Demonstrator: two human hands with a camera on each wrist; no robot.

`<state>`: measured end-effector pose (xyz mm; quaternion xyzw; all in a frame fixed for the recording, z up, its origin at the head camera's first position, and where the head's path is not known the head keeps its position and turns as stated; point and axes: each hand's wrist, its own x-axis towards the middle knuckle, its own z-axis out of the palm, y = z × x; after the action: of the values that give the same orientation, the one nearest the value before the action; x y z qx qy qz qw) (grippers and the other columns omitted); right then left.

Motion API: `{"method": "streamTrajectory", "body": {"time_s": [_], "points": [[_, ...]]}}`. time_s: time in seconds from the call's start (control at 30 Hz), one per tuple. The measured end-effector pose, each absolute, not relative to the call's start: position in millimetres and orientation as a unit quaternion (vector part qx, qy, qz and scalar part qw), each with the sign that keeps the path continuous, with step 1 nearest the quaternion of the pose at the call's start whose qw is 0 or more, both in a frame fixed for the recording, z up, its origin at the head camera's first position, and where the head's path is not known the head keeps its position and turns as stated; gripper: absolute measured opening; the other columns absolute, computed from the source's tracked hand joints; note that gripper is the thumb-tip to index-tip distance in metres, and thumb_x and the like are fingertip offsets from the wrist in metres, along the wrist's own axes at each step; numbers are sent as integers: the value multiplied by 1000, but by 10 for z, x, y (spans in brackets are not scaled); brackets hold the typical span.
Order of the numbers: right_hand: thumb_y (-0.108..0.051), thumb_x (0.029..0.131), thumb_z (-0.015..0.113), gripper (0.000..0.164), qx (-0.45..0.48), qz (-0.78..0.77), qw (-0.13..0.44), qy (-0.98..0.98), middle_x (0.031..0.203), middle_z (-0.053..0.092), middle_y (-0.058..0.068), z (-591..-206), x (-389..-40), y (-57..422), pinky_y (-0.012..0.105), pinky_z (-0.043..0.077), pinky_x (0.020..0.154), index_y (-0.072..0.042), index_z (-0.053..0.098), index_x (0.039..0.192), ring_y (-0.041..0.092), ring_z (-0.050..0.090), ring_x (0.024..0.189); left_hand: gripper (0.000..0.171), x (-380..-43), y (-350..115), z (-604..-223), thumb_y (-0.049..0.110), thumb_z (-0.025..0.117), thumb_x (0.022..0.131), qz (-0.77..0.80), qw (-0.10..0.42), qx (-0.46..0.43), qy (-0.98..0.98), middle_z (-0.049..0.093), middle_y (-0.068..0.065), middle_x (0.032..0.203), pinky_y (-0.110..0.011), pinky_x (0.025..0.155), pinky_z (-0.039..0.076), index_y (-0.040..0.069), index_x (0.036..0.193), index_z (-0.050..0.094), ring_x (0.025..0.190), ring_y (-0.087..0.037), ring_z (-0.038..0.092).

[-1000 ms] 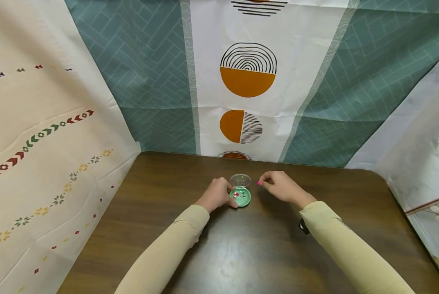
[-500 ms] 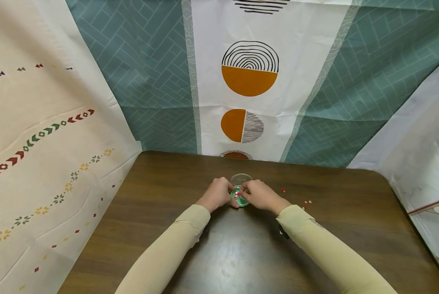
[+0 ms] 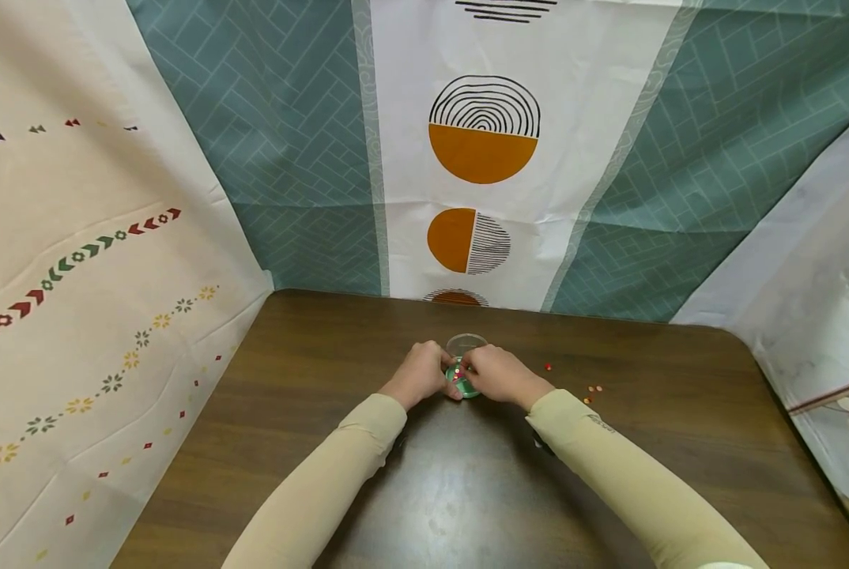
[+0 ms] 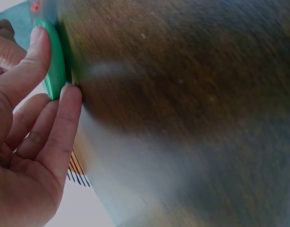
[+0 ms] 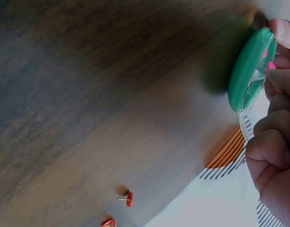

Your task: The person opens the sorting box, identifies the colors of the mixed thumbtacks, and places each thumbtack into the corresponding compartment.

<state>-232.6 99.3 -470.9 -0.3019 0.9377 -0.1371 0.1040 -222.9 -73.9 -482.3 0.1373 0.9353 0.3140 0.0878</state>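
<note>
A round green case (image 3: 470, 390) stands on the table with its clear lid (image 3: 467, 340) flipped back. My left hand (image 3: 421, 370) grips the case at its left side; in the left wrist view its thumb lies along the green wall (image 4: 55, 61) and fingertips hold the edge. My right hand (image 3: 504, 374) is over the right part of the case, covering some of it. Between its thumb and finger it pinches a pink thumbtack (image 5: 271, 65), right at the case's opening. Small red and pink tacks show inside.
To the right on the brown wooden table (image 3: 367, 490) lie several loose thumbtacks, one red tack (image 3: 548, 367) and a few orange-looking tacks (image 3: 595, 388) further right. A patterned cloth (image 3: 311, 158) hangs behind the table's far edge.
My right hand has moved left from beside the case to over it, carrying the pink thumbtack, uncovering the loose tacks on the right. My left hand has kept its grip on the case.
</note>
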Motion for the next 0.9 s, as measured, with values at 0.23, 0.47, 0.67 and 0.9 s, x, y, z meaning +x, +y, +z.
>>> {"method": "streamTrajectory", "body": {"time_s": [0.23,0.47,0.67,0.9], "points": [[-15,87,55,16,-304,-125,112,938,85,60,-9,-4653,-2335,969,26,44,63,-14,68,96,8,51,70,56,-2230,-730,-4815,36,88,52,323,89,141,932,65,7,101,-21,74,44,13,99,73,91,-10,57],[-13,83,56,13,-308,-138,110,935,77,58,-11,-4655,-2352,953,24,42,58,-15,69,87,9,50,65,56,-2228,-746,-4829,36,89,52,325,89,144,931,65,6,103,-21,73,45,13,100,72,92,-11,57],[-13,83,57,12,-305,-165,112,931,70,56,-12,-4666,-2346,970,24,41,53,-15,69,81,9,47,60,56,-2225,-741,-4837,36,88,52,324,93,144,931,65,6,103,-22,73,45,13,100,73,91,-11,57],[-14,85,59,12,-308,-190,108,926,72,58,-14,-4716,-2343,1000,22,40,50,-16,71,84,7,47,56,56,-2208,-752,-4844,34,89,52,332,91,142,928,65,5,103,-21,72,45,12,101,72,92,-10,58]]}}
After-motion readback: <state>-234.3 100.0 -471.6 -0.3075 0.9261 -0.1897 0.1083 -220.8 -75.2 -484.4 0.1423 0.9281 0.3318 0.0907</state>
